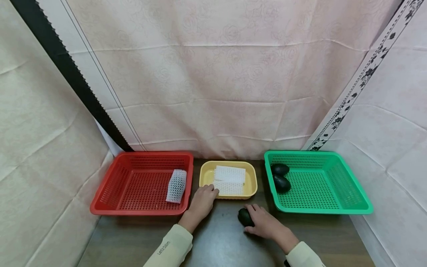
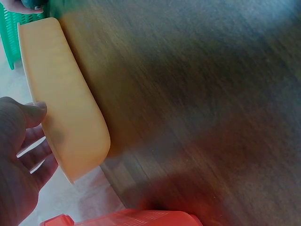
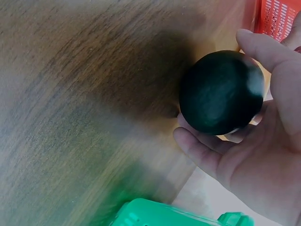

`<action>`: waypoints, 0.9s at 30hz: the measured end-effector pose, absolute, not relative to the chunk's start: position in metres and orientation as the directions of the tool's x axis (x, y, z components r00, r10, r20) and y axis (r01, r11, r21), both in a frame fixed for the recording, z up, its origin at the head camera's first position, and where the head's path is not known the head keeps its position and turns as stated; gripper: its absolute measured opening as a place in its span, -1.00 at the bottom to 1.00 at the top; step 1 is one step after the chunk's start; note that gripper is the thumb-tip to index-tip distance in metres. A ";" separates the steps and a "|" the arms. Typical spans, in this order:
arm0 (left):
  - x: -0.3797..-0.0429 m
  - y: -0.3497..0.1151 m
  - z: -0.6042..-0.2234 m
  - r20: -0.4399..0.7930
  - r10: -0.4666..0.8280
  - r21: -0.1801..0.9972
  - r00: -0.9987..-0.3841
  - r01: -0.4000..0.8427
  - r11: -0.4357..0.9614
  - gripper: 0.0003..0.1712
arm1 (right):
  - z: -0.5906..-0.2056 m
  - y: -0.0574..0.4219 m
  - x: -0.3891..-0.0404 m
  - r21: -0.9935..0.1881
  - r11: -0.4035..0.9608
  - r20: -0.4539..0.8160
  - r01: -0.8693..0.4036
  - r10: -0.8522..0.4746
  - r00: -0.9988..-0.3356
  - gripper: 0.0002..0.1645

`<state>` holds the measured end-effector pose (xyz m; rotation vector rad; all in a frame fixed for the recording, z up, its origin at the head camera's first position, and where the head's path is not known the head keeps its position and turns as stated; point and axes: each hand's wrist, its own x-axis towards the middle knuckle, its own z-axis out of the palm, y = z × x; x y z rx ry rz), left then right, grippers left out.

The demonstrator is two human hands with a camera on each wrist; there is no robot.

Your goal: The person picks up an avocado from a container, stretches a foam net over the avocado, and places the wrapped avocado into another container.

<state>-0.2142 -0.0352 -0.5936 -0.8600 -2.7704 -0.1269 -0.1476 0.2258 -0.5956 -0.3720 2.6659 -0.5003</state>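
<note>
My right hand (image 1: pixel 263 222) holds a dark green avocado (image 1: pixel 245 217) just above the table, in front of the yellow tray. In the right wrist view, the thumb and fingers curl round the avocado (image 3: pixel 221 92). At the tray's front left corner, my left hand (image 1: pixel 202 202) grips the rim. The left wrist view shows its thumb over the outer wall of the yellow tray (image 2: pixel 70 94) and the other fingers behind the rim. White foam net sleeves (image 1: pixel 230 175) lie flat inside the tray.
To the left stands a red basket (image 1: pixel 141 212) with a foam net sleeve (image 1: pixel 176 186) that looks filled. On the right, a green basket (image 1: pixel 325 210) has two dark avocados (image 1: pixel 281 184) along its left side. Cloth (image 1: pixel 233 92) hangs behind the wooden table (image 1: pixel 220 244).
</note>
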 end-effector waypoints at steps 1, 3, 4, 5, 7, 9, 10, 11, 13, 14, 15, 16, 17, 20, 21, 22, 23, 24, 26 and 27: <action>-0.214 -0.035 -0.594 0.248 0.546 0.014 -0.800 0.566 0.824 -0.83 | -0.595 0.226 -0.148 -0.395 0.901 -0.335 -0.180 -0.324 -0.885 -0.01; -0.214 -0.035 -0.593 0.239 0.543 0.017 -0.805 0.563 0.827 -0.83 | -0.595 0.226 -0.148 -0.395 0.902 -0.338 -0.175 -0.320 -0.885 -0.02; -0.214 -0.034 -0.593 0.237 0.542 0.018 -0.806 0.561 0.827 -0.83 | -0.595 0.226 -0.148 -0.395 0.903 -0.339 -0.172 -0.317 -0.886 -0.02; -0.214 -0.034 -0.593 0.234 0.541 0.018 -0.808 0.560 0.828 -0.83 | -0.595 0.226 -0.148 -0.394 0.903 -0.341 -0.169 -0.315 -0.886 -0.02; -0.214 -0.034 -0.594 0.232 0.540 0.018 -0.809 0.559 0.829 -0.83 | -0.595 0.227 -0.148 -0.394 0.904 -0.345 -0.165 -0.312 -0.885 -0.01; -0.214 -0.034 -0.594 0.232 0.539 0.019 -0.809 0.558 0.829 -0.83 | -0.595 0.227 -0.148 -0.392 0.905 -0.350 -0.162 -0.310 -0.884 -0.01; -0.214 -0.034 -0.594 0.234 0.539 0.019 -0.809 0.559 0.829 -0.83 | -0.594 0.227 -0.148 -0.392 0.906 -0.350 -0.161 -0.309 -0.884 0.00; -0.214 -0.034 -0.594 0.237 0.539 0.018 -0.808 0.559 0.829 -0.84 | -0.593 0.228 -0.148 -0.389 0.907 -0.350 -0.162 -0.307 -0.885 0.00; -0.214 -0.033 -0.595 0.242 0.541 0.013 -0.806 0.560 0.828 -0.84 | -0.591 0.229 -0.147 -0.381 0.910 -0.340 -0.165 -0.304 -0.890 0.00; -0.214 -0.033 -0.595 0.244 0.542 0.011 -0.804 0.561 0.828 -0.84 | -0.589 0.229 -0.147 -0.376 0.911 -0.332 -0.167 -0.301 -0.894 0.00; -0.214 -0.033 -0.595 0.245 0.543 0.008 -0.803 0.562 0.827 -0.84 | -0.587 0.230 -0.146 -0.369 0.913 -0.322 -0.172 -0.300 -0.898 -0.01; -0.215 -0.033 -0.595 0.246 0.545 0.006 -0.802 0.563 0.826 -0.84 | -0.585 0.231 -0.145 -0.365 0.914 -0.310 -0.177 -0.298 -0.903 -0.02; -0.215 -0.033 -0.596 0.246 0.546 0.004 -0.801 0.564 0.826 -0.84 | -0.583 0.231 -0.144 -0.366 0.913 -0.294 -0.183 -0.299 -0.908 -0.04; -0.215 -0.033 -0.595 0.236 0.550 0.007 -0.801 0.568 0.823 -0.84 | -0.574 0.233 -0.142 -0.368 0.907 -0.247 -0.205 -0.307 -0.919 -0.11; -0.215 -0.033 -0.594 0.228 0.551 0.011 -0.803 0.568 0.823 -0.84 | -0.571 0.234 -0.141 -0.368 0.904 -0.228 -0.215 -0.312 -0.922 -0.14; -0.216 -0.033 -0.594 0.218 0.553 0.014 -0.804 0.569 0.822 -0.84 | -0.568 0.234 -0.141 -0.371 0.901 -0.207 -0.227 -0.319 -0.925 -0.16; -0.216 -0.033 -0.593 0.206 0.554 0.017 -0.807 0.569 0.822 -0.84 | -0.565 0.234 -0.141 -0.371 0.896 -0.183 -0.242 -0.326 -0.927 -0.19; -0.216 -0.033 -0.592 0.194 0.554 0.022 -0.810 0.568 0.822 -0.84 | -0.562 0.234 -0.141 -0.364 0.895 -0.161 -0.258 -0.333 -0.929 -0.21; -0.217 -0.032 -0.591 0.167 0.551 0.041 -0.818 0.564 0.825 -0.81 | -0.556 0.234 -0.142 -0.358 0.889 -0.112 -0.287 -0.346 -0.932 -0.25; -0.218 -0.032 -0.590 0.154 0.548 0.051 -0.822 0.561 0.826 -0.79 | -0.553 0.233 -0.142 -0.357 0.886 -0.093 -0.295 -0.348 -0.933 -0.27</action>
